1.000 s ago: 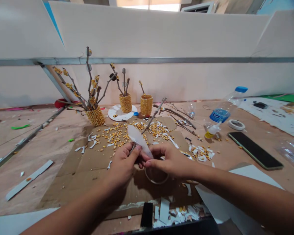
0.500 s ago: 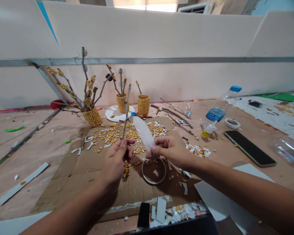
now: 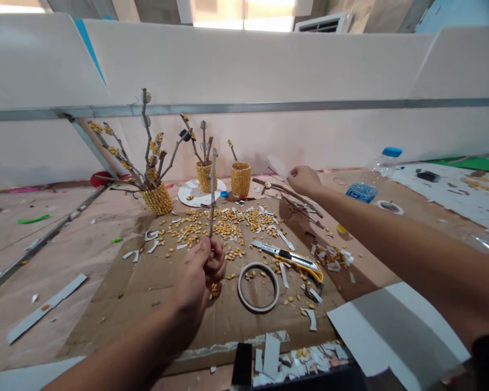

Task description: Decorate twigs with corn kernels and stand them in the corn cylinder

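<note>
My left hand is closed round the lower end of a thin grey twig, which stands upright above the cardboard. Farther back, my right hand reaches out over some loose twigs, its fingers closed on a white feather that looks smeared against the pale wall. Between my arms lie a roll of tape and a utility knife with a yellow handle. Corn kernels and paper scraps are strewn over the cardboard.
Kernel-covered cups stand at the back: one on the left full of branches, one on a white disc, another with one twig. A plastic bottle and white paper lie around my right arm.
My right hand has carried the feather away from the twig, up and to the right, uncovering the utility knife and tape roll. My left hand still holds the twig; the view has shifted slightly.
</note>
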Demonstrator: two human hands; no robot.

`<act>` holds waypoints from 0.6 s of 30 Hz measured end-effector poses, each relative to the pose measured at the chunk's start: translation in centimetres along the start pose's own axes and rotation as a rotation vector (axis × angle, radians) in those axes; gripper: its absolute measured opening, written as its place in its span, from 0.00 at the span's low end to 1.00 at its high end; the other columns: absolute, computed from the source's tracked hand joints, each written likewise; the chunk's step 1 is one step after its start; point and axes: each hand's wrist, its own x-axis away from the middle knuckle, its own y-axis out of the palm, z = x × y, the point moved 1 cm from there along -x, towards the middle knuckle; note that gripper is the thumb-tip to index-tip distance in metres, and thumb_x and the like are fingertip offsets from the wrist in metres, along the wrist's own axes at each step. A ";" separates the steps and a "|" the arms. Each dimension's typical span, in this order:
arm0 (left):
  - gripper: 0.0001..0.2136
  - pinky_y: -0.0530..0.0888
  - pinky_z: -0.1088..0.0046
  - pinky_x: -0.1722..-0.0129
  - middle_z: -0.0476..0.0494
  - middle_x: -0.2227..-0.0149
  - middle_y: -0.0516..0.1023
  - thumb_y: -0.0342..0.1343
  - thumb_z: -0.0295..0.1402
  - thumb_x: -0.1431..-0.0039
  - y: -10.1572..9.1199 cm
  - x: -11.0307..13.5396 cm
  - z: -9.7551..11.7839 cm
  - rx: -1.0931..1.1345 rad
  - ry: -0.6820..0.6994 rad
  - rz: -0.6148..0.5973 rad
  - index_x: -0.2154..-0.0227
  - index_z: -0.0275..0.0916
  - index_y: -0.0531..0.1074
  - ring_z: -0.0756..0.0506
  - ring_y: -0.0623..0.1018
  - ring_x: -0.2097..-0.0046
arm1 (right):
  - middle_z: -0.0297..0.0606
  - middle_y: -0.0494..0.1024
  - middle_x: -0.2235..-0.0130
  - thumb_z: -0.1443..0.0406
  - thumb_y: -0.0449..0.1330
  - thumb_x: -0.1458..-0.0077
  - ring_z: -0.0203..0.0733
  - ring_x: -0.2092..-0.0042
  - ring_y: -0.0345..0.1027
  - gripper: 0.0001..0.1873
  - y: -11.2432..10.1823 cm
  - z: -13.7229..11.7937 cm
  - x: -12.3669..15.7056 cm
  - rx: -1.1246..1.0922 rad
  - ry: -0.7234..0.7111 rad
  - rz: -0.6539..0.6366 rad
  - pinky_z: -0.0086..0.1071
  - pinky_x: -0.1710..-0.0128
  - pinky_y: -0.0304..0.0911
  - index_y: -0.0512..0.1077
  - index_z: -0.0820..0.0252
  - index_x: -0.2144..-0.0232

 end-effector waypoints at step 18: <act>0.20 0.63 0.76 0.76 0.52 0.77 0.68 0.64 0.54 0.39 1.1 2.9 -2.1 -0.213 -0.228 -0.057 0.67 0.40 0.77 0.50 0.65 0.76 | 0.32 0.75 0.74 0.47 0.70 0.45 0.33 0.74 0.59 0.21 0.7 -4.3 17.3 -0.865 -0.124 -0.432 0.31 0.73 0.57 0.80 0.59 0.71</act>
